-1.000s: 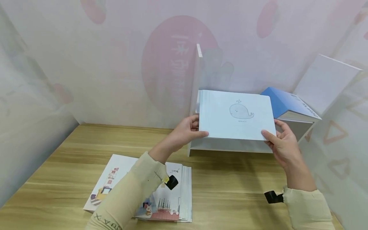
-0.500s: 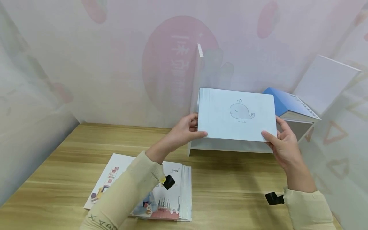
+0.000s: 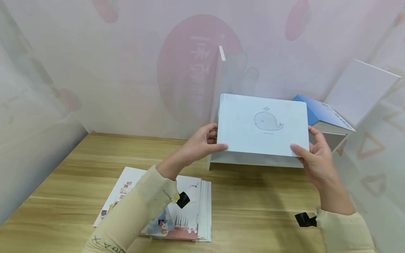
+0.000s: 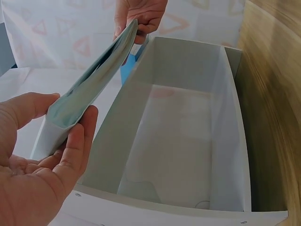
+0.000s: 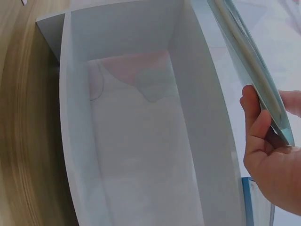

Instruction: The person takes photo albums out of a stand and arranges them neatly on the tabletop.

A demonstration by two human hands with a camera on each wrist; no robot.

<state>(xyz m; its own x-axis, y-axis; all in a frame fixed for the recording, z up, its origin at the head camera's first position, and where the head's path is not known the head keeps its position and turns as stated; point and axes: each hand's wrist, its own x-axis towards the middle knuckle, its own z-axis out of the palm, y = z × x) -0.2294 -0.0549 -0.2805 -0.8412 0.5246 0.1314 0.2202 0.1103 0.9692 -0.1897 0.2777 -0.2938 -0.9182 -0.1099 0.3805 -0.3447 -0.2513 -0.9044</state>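
A pale book with a whale drawing on its cover is held up in front of the white shelf. My left hand pinches its left end, thumb on the cover and fingers behind. At the lower right corner my right hand grips it the same way. In the left wrist view the book is seen edge-on, tilted, between the left hand and the right hand. The right wrist view shows the right hand around the book's edge.
A white shelf stands behind the book, with a blue book on its right part and a tall white panel beyond. Several booklets lie stacked on the wooden table, partly under the left sleeve.
The book looks slightly larger and its right end has shifted right with my right hand. Both hands keep hold of it, and my left forearm has moved a little left.
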